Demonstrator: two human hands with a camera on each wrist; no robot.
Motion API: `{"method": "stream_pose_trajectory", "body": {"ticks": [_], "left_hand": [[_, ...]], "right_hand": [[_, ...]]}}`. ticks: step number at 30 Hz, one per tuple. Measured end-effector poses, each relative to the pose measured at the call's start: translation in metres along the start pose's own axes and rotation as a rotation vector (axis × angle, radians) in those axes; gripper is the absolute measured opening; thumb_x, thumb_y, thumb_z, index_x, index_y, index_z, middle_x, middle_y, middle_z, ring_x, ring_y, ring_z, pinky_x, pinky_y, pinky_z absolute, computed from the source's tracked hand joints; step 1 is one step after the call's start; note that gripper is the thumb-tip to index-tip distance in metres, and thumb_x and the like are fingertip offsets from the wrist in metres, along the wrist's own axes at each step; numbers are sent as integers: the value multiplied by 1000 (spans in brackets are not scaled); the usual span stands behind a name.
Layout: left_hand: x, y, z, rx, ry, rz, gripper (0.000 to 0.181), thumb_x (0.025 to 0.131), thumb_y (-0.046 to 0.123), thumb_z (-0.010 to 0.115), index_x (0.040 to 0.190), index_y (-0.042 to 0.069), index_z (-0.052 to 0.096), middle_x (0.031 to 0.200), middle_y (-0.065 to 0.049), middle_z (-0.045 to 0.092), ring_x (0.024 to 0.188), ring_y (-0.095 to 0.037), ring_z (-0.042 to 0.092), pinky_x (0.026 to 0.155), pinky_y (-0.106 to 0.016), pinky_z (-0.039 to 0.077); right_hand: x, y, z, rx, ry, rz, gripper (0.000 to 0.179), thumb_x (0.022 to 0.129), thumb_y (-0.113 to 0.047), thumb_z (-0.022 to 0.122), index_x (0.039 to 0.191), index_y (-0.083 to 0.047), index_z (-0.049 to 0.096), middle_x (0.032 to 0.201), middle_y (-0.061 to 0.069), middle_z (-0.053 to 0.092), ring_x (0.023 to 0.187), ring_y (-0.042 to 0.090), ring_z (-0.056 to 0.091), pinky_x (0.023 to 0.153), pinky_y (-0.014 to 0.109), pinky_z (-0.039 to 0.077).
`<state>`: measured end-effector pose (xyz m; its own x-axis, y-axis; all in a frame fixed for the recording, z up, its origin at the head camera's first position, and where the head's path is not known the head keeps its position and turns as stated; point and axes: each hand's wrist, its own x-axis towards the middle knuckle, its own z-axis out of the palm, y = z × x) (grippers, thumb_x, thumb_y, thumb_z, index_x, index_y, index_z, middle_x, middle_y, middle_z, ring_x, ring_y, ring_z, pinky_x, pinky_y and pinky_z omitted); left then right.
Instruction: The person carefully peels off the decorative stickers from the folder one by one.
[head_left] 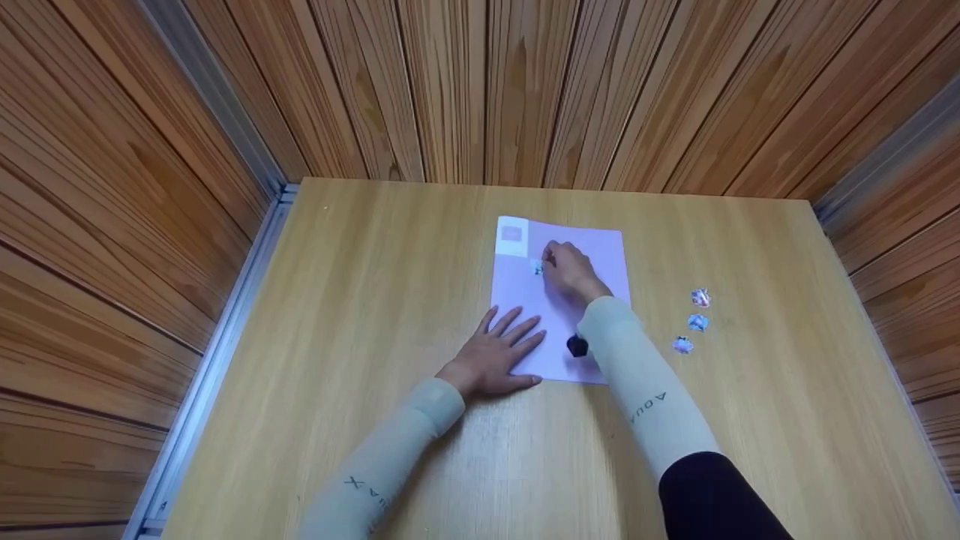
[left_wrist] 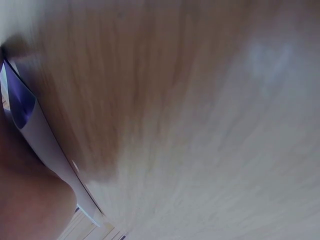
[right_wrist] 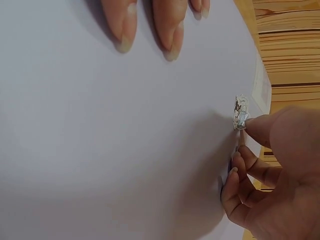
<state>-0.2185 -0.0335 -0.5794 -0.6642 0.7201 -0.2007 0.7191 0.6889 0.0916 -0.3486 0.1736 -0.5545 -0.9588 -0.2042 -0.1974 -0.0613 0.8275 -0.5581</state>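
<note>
A lilac sheet of paper (head_left: 555,315) lies on the wooden table, seen in the head view. My left hand (head_left: 499,356) rests on its lower left part with the fingers spread straight. Over the upper middle of the sheet, my right hand (head_left: 568,270) pinches a small sticker (right_wrist: 240,113) between thumb and forefinger, close to the paper. The sticker carries a little dark-and-pale picture, also visible in the head view. In the left wrist view, part of the left hand (left_wrist: 35,205) shows at the left edge, beside a raised, curled edge of the paper (left_wrist: 50,145).
Three small colourful stickers, a top one (head_left: 700,298), a blue one (head_left: 697,322) and a purplish one (head_left: 682,345), lie right of the sheet. A white rectangle with a pink square (head_left: 511,235) marks the sheet's upper left corner. Wood-panelled walls (head_left: 450,90) border the table.
</note>
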Motion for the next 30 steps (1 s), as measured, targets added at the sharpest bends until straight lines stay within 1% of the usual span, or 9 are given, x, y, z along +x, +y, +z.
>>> {"method": "stream_pose_trajectory", "body": {"ticks": [6,15,22,30], "left_hand": [[-1,0,-1,4,3,1,81,100,74,28,166,29,13,173,4,6,159,-29,-2,125,-58,-2],[0,0,-1,15,0,2,81,100,74,27,166,29,13,173,4,5,159,-30,-3,125,-59,-2],[1,0,2,11,11,-5,82,99,74,28,166,29,14,173,4,5,159,-29,-3,125,-58,-2],[1,1,3,12,9,-6,82,99,75,28,166,29,13,173,4,5,159,-29,-3,125,-58,-3]], "right_hand": [[-2,-1,0,9,-7,8,17,107,-15,48,114,-5,58,111,15,55,98,31,54,90,48,48],[-1,0,0,5,-9,1,16,106,-14,49,115,-5,58,114,16,55,100,32,54,92,49,48],[2,1,-1,-35,-12,-65,19,103,-8,50,117,2,58,117,23,58,107,38,55,100,54,46],[1,0,-1,-29,-11,-65,18,104,-7,50,117,2,58,117,25,57,108,40,57,98,54,47]]}}
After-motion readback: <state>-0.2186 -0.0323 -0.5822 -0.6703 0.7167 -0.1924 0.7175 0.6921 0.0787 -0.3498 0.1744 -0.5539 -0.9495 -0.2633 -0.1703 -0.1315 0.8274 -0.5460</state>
